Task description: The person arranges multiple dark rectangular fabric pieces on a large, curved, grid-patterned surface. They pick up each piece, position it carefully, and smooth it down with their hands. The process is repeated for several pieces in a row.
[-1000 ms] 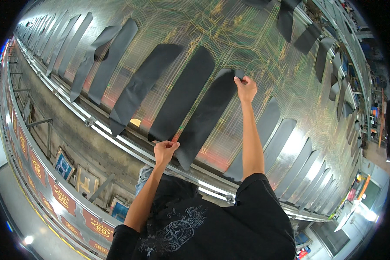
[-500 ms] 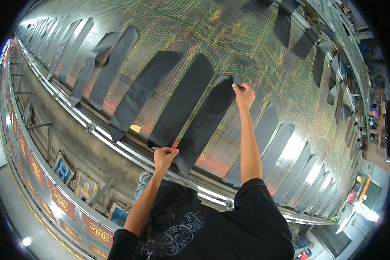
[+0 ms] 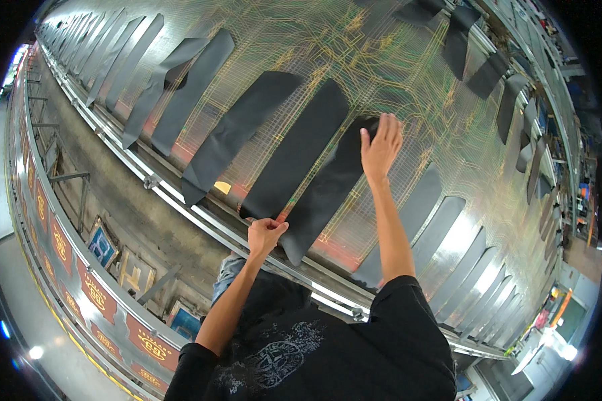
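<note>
My right hand [image 3: 381, 148] lies with fingers extended on the upper end of a long black sheet piece [image 3: 328, 187], which rests on the shiny table [image 3: 388, 87] with yellow and green lines. My left hand [image 3: 266, 234] is closed in a pinch at the lower end of that piece, by the table's front edge; whether it grips the piece's corner or the neighbouring one is hard to tell. Another black piece [image 3: 294, 140] lies beside it to the left, and a creased one [image 3: 237, 127] further left.
Rows of grey-black pieces [image 3: 428, 194] run both ways along the table, with draped strips [image 3: 488, 75] along the far edge. A metal rail [image 3: 147, 180] edges the near side. Screen frames [image 3: 104, 244] sit low at the left, beside panels with red patches [image 3: 97, 291].
My right hand's fingers have gone from pinching the piece's upper corner to stretched out on it. My left hand still pinches low. The camera view has shifted slightly.
</note>
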{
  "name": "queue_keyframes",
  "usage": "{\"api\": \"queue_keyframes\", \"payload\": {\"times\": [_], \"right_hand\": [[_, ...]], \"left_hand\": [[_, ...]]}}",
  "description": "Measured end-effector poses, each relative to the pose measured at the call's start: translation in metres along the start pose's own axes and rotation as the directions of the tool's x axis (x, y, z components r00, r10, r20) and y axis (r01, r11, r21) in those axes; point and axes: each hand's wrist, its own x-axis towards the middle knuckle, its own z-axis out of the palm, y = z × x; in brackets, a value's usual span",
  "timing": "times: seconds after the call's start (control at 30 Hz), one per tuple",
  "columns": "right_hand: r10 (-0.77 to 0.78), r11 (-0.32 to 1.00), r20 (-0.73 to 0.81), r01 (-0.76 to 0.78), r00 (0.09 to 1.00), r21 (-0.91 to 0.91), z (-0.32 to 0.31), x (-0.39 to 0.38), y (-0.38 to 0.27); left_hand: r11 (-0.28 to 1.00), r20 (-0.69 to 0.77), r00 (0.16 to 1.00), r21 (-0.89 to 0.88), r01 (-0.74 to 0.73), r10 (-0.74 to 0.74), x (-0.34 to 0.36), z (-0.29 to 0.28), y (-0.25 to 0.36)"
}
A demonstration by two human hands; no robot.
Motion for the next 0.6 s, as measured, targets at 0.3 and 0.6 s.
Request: {"api": "queue_keyframes", "payload": {"times": [0.3,0.6], "right_hand": [[-0.201,0.978,0.318,0.172,0.927,0.118,-0.014,-0.081,-0.061],[-0.464,0.877,0.535,0.282,0.706,0.389,-0.067,-0.245,-0.135]], "left_hand": [[0.976,-0.063,0.995,0.207,-0.065,0.08,-0.009,-0.005,0.003],[0.949,-0.049,0.951,0.098,-0.299,0.304,-0.024,-0.039,-0.009]]}}
